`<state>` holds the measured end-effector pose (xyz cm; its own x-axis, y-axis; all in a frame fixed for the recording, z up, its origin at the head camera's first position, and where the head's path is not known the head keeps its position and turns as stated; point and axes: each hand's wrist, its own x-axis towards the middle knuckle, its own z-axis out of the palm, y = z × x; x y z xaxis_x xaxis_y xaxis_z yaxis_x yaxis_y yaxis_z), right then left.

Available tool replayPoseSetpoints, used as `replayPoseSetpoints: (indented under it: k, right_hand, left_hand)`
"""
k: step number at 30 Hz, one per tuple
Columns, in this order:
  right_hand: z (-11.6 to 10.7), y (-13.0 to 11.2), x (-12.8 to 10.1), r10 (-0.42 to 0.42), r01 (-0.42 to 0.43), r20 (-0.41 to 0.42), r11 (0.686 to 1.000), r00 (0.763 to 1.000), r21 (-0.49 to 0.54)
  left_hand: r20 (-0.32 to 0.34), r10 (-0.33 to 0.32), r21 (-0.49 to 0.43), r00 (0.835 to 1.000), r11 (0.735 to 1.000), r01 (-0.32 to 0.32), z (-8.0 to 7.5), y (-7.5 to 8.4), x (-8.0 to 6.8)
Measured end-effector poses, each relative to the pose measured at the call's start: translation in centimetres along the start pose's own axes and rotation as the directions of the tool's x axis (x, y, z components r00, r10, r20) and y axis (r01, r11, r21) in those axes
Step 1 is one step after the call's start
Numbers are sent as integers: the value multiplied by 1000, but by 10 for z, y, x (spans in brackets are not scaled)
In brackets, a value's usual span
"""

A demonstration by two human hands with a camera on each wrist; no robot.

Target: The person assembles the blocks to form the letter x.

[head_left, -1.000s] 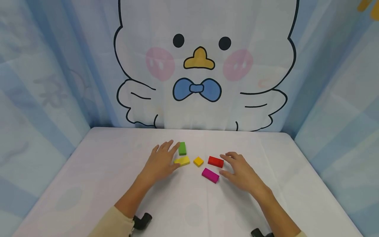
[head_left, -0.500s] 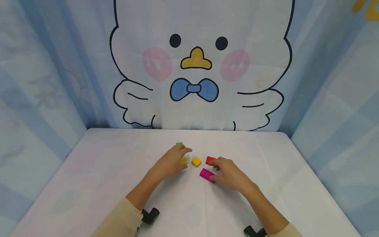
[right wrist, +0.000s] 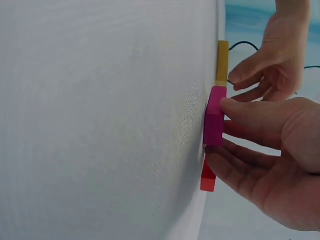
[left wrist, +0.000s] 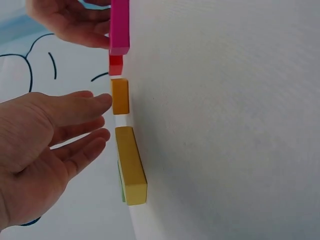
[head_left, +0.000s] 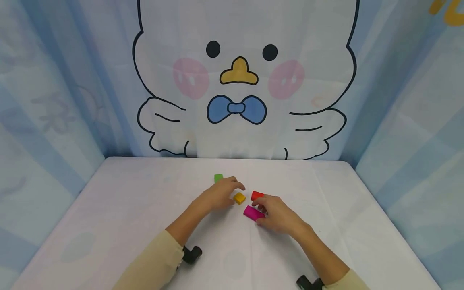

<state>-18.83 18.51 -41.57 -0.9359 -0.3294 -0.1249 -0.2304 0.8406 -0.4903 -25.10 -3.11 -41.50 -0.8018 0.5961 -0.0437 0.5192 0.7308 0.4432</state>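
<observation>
Several small coloured blocks lie mid-table. My left hand hovers flat with straight fingers; its fingertip is at the orange block. The yellow block lies under that palm and is hidden in the head view. The green block sits just beyond the hand. My right hand pinches the magenta block between thumb and fingers. The red block lies right behind those fingers.
The white table is walled on three sides by a blue curtain with a cartoon bird. Black wrist-camera mounts show at my cuffs near the front edge.
Both hands moved inward. The left slid right over the yellow block to the orange one. The right hand went from hovering open to pinching the magenta block.
</observation>
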Motion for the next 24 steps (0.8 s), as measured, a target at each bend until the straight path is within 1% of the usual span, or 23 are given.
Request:
replayPoseSetpoints:
  k: [4, 11, 19, 24]
  right_hand:
    - [0, 0, 0, -27, 27, 2, 1000, 1000, -5]
    - [1, -1, -1, -47, 47, -9, 999, 999, -18]
    - [1, -2, 0, -52, 52, -10, 999, 999, -18]
    - [2, -1, 0, -50, 50, -13, 999, 999, -19]
  left_hand:
    - [24, 24, 2, 999, 1000, -24, 1, 2, 7]
    - [79, 29, -5, 996, 1000, -28, 4, 3, 18]
    - [76, 65, 21, 995, 998, -66, 7, 3, 21]
    - [81, 61, 17, 995, 998, -63, 5, 6, 21]
